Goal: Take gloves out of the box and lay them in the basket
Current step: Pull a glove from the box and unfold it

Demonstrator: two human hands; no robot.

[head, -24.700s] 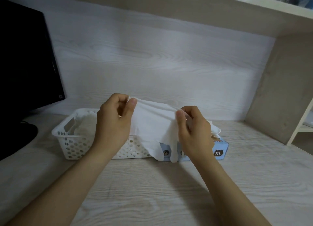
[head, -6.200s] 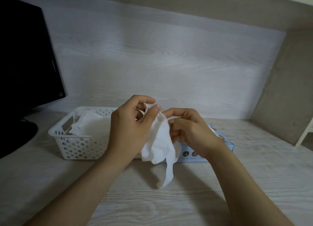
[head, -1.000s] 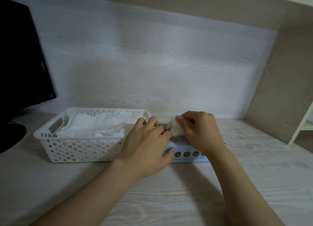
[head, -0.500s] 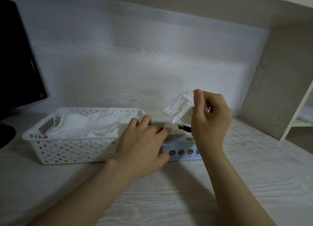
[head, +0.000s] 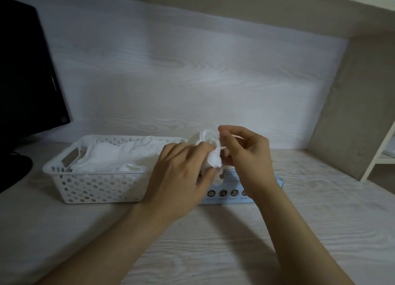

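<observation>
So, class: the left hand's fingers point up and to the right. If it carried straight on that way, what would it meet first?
The left hand already touches the crumpled white glove; just beyond is the right hand. Depth is unclear, though.

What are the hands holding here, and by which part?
Both hands, left and right, pinch one crumpled white glove above the box; which part is unclear.

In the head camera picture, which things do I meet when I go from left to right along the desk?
Monitor → basket with gloves → left hand → crumpled glove → right hand → box, partly hidden behind both hands.
</observation>
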